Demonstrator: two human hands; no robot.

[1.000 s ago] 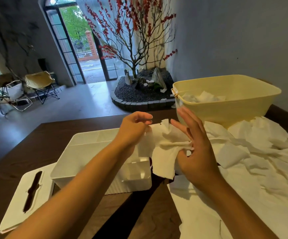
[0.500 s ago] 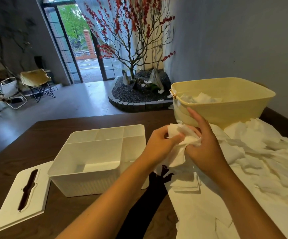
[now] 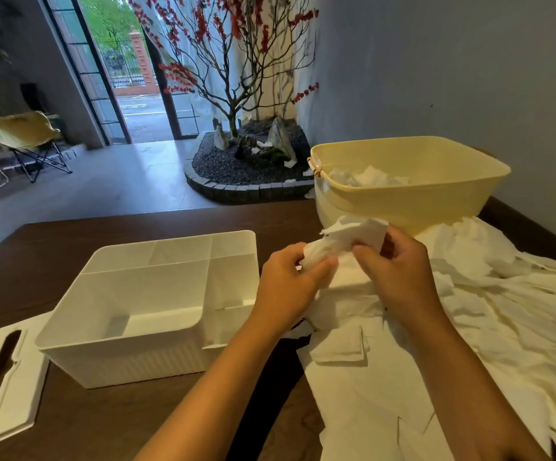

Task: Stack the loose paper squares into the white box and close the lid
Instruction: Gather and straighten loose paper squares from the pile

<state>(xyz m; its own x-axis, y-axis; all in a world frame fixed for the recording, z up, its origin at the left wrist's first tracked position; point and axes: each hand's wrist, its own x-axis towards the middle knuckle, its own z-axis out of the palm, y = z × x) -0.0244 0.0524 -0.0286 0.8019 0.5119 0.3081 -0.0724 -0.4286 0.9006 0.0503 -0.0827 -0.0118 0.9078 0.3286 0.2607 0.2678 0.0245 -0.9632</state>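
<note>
a: where's the paper right now?

b: i've got one crumpled paper square (image 3: 353,241) up off the table, held between both hands just in front of the yellow tub (image 3: 413,194). my left hand (image 3: 286,287) has its fingers curled and pinching the left end of it; my right hand (image 3: 399,277) has thumb and fingers closed on the right end. the two hands sit close together, almost touching.

a: and the rest of the squares?

b: a loose pile of paper squares (image 3: 486,311) is spread over the right side of the dark wooden table (image 3: 104,427), running under my right forearm and up to the tub's base. a small neat stack (image 3: 339,344) lies flat just below my hands. more crumpled paper sits inside the tub.

a: the box?

b: the white box (image 3: 147,311) stands open to the left of my hands, upright, with dividers: one big compartment in front and smaller ones along the back and right side. i see no paper in the big one. my left wrist covers part of its right edge. the lid (image 3: 0,377), with its long slot, lies flat on the table left of the box, touching or just beside its corner.

a: beyond the table?

b: a red-blossomed tree (image 3: 230,61) in a gravel bed, a glass door, a folding chair (image 3: 27,134).
</note>
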